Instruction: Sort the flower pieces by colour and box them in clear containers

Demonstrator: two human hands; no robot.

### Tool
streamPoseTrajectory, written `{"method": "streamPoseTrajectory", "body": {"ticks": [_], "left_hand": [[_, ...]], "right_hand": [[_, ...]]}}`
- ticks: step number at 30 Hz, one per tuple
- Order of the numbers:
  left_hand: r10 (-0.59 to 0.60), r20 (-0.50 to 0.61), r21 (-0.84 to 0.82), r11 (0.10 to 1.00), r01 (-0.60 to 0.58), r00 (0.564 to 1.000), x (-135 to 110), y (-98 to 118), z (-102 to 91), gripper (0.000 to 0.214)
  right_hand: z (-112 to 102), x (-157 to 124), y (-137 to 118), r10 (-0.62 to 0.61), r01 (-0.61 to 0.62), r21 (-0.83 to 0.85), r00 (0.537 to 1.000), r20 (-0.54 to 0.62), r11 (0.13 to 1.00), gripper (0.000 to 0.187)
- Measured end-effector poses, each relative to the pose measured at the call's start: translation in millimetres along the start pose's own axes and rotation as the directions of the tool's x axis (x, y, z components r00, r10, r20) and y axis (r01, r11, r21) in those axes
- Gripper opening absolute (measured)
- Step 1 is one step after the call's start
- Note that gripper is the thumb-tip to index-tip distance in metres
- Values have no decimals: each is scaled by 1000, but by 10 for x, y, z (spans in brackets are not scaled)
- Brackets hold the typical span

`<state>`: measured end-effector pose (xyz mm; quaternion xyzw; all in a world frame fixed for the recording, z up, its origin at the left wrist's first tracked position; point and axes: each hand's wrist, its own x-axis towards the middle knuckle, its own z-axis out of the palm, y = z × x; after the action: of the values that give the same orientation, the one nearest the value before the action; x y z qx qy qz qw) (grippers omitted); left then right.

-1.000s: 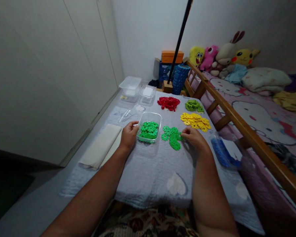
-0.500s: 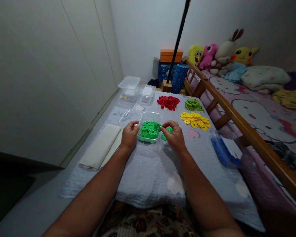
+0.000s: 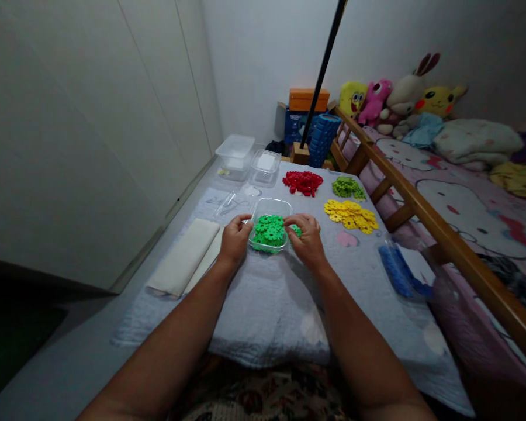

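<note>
A clear plastic container (image 3: 272, 206) heaped with dark green flower-shaped pieces (image 3: 269, 230) stands on the grey-blue quilt (image 3: 267, 298). My left hand (image 3: 234, 240) grips the container's left side, fingers curled on its rim. My right hand (image 3: 305, 237) is closed against the right side, with a few green pieces showing under its fingers. Further back lie separate piles of red pieces (image 3: 303, 182), light green pieces (image 3: 346, 187) and yellow pieces (image 3: 350, 214).
Empty clear containers (image 3: 235, 153) and lids (image 3: 234, 204) sit at the back left, and a folded white cloth (image 3: 184, 255) lies at the left. A container of blue pieces (image 3: 398, 272) lies on the right beside the wooden bed rail (image 3: 429, 219). A black pole (image 3: 322, 70) rises behind.
My right hand swept the loose green pieces left from the quilt to the container's right side. The left hand stayed on the container.
</note>
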<state>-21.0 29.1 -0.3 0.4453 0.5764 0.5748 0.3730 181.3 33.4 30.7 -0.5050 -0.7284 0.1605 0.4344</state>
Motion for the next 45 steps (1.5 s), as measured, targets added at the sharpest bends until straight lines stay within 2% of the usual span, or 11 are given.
{"method": "streamPoseTrajectory", "body": {"ticks": [4,8,11,13,18,24,29,33,39,42,45], "left_hand": [[-3,3,3,1000,3,1000,4,-4,-4,43],[-17,9,-10,1000,17,1000,5,-3,-1,45],[-22,11,-19,1000,22,1000,6,-1,1,44],[-20,10,-22,1000,21,1000,8,-4,1,43],[-3,1,-18,1000,3,1000,17,-22,2,41],[-6,4,4,1000,6,1000,13,-17,-2,43],[3,-3,4,1000,-3,1000,8,-14,-6,43],[-6,2,-1,1000,6,1000,4,-12,-6,45],[-20,0,-13,1000,20,1000,-14,25,3,43],[-23,2,-15,1000,23,1000,-22,45,5,43],[-21,11,-7,1000,21,1000,-21,39,2,44]], "right_hand": [[-197,69,263,31,-27,25,989,-144,999,13],[-400,133,642,176,-199,-67,951,-254,978,17],[-438,118,881,310,-346,-175,929,-203,922,23],[-406,80,990,364,-393,-228,917,-160,891,25],[-308,2,1100,332,-345,-258,939,-94,903,18],[-343,12,1060,383,-398,-274,918,-107,876,21],[-418,49,1031,390,-399,-107,916,-91,911,12],[-476,107,950,390,-387,51,918,-68,921,14],[-408,147,582,326,-240,329,915,-237,913,22],[-334,110,316,260,-161,380,939,-224,911,19],[-266,51,97,185,-116,342,967,-175,932,13]]}}
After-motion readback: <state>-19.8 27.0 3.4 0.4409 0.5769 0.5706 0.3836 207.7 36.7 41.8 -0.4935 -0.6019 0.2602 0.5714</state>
